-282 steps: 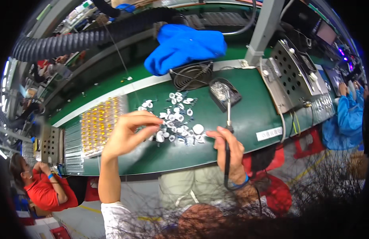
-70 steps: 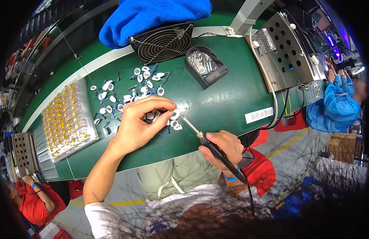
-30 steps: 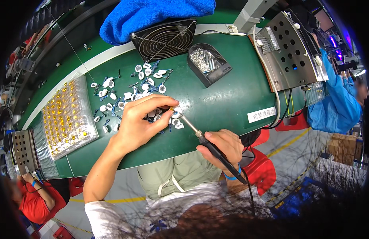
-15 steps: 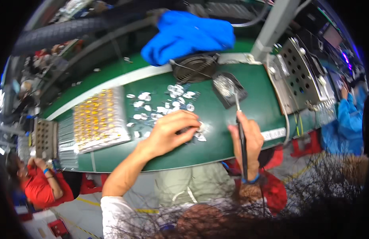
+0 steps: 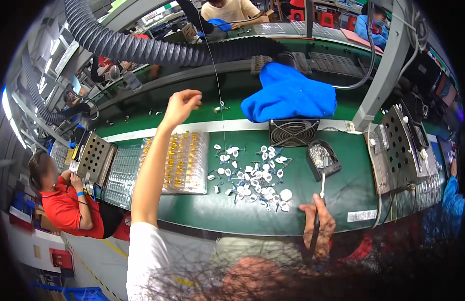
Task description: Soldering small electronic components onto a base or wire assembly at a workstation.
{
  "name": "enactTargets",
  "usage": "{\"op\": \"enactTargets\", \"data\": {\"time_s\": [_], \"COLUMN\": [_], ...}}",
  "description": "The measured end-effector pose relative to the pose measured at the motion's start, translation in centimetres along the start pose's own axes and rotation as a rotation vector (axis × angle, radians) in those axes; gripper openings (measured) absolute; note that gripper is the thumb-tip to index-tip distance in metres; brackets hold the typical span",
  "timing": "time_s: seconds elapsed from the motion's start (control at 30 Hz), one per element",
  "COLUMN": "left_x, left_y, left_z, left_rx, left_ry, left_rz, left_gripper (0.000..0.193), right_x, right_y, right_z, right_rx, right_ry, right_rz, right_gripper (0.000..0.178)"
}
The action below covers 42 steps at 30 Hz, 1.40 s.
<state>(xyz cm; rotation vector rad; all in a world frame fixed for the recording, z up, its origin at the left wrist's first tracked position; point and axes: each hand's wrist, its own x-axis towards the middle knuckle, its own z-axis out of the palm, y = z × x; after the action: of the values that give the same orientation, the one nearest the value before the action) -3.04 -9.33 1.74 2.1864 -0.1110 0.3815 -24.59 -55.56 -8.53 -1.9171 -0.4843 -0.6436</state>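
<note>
The left hand (image 5: 181, 105) is raised well above the green desk (image 5: 217, 215), arm extended upward and forward, with the fingertips pinched together on a thin wire (image 5: 216, 75) that runs down from overhead toward the desk. The right hand (image 5: 316, 226) rests at the near edge of the desk and is closed around the dark handle of a soldering iron (image 5: 320, 193), whose light-coloured tip points away from the person toward a small black tip-cleaner holder (image 5: 323, 159) filled with metallic wool. Just left of the iron tip, a loose cluster of small white components (image 5: 255, 178) with short leads lies scattered on the desk surface. Further left, a clear plastic tray (image 5: 184, 160) holds rows of small yellow parts, and an empty clear tray (image 5: 123, 173) lies beside it. A square black fan (image 5: 292, 132) stands behind the components, with a blue cloth (image 5: 288, 95) heaped just behind it. A perforated metal box (image 5: 400, 145) sits at the right end of the desk. A corrugated black hose (image 5: 157, 47) arches overhead. A person in a red shirt (image 5: 67, 205) sits at the left, apart from the work area.
</note>
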Motion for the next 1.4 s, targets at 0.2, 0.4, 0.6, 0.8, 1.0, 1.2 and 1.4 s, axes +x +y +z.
{"op": "enactTargets", "data": {"time_s": [0.2, 0.4, 0.6, 0.8, 1.0, 1.2, 1.4], "left_x": [3.3, 3.3, 1.5, -2.0, -12.5, -18.6, -19.6], "left_y": [-9.3, -15.2, -15.6, -8.7, 11.1, 16.0, 15.6], "left_z": [-6.4, -11.8, -10.9, -8.5, 1.2, 12.7, 16.6], "left_rx": [0.484, 0.775, 1.007, 0.503, 0.348, 0.064, 0.121], "left_ry": [0.198, 0.137, -0.053, 0.208, 0.020, -0.195, -0.165], "left_rz": [0.057, -0.014, -0.144, -0.010, 0.302, 0.400, 0.575], "left_gripper": [0.019, 0.030, 0.030, 0.020, 0.023, 0.032, 0.034], "right_x": [-0.9, -4.7, -6.9, -0.6, 1.3, 1.2, 0.6], "right_y": [-0.1, 1.9, 4.7, -0.7, -2.2, -2.1, -1.9], "right_z": [-0.6, -1.1, -1.1, -0.8, -0.7, 1.0, 1.6], "right_rx": [0.032, -0.187, -0.490, -0.084, 0.019, 0.043, 0.031], "right_ry": [-0.014, -0.105, -0.060, 0.035, 0.005, 0.002, 0.053], "right_rz": [0.040, 0.188, -0.185, -0.060, -0.047, -0.069, -0.078], "right_gripper": [0.042, 0.037, 0.036, 0.037, 0.036, 0.037, 0.034]}}
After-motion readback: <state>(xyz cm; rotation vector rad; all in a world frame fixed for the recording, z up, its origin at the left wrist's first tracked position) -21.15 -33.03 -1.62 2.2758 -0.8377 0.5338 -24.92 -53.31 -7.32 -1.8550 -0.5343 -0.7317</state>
